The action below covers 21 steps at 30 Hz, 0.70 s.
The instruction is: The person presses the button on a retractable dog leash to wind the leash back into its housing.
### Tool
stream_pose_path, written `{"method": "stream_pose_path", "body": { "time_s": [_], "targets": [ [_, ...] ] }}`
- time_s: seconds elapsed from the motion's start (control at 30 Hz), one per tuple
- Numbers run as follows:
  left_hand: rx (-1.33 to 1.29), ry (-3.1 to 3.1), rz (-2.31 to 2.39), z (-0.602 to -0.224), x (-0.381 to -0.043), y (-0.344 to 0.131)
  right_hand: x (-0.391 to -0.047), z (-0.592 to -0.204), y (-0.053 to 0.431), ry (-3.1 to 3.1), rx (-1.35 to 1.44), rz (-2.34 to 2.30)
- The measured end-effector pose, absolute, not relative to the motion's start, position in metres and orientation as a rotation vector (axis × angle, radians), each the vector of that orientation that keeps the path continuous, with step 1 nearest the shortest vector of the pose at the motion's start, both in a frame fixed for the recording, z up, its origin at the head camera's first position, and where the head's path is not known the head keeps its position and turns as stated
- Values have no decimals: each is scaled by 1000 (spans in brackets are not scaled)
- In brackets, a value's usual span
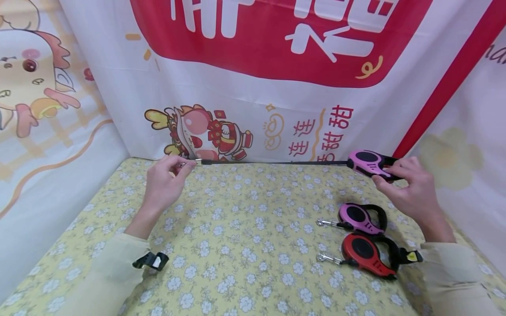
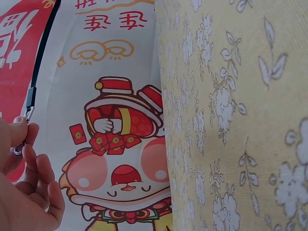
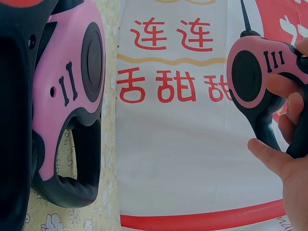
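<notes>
My right hand (image 1: pixel 413 188) grips the black handle of a pink retractable dog leash (image 1: pixel 359 167), held up near the table's far right. From its nose a black strap (image 1: pixel 276 163) runs out taut and nearly level to the left. At the strap's other end, the thumb and fingers of my left hand (image 1: pixel 164 180) pinch the metal clip (image 2: pixel 30 113), partly hidden by them. In the right wrist view, the held pink leash (image 3: pixel 247 74) shows bone-shaped marks, with my right hand's fingers (image 3: pixel 279 86) at its handle.
A second pink leash (image 1: pixel 352 213) lies on the table below my right hand, its metal clip pointing left. Right beside it, nearer me, lies a red leash (image 1: pixel 363 250). A flowered yellow cloth (image 1: pixel 237 245) covers the table; a printed curtain (image 1: pixel 253 118) hangs behind.
</notes>
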<state>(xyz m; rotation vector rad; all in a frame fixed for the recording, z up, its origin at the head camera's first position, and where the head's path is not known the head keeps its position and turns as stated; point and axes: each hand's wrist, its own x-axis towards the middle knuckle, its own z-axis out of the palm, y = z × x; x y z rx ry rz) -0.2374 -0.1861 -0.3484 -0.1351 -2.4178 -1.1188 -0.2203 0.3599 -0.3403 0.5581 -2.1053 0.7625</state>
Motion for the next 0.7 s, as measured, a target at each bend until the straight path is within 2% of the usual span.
{"method": "stream_pose_path", "body": {
  "time_s": [0.7],
  "targets": [
    [-144, -2423, -1132, -347, -237, -185, -224, -344, 355, -2082, 605, 713]
  ]
}}
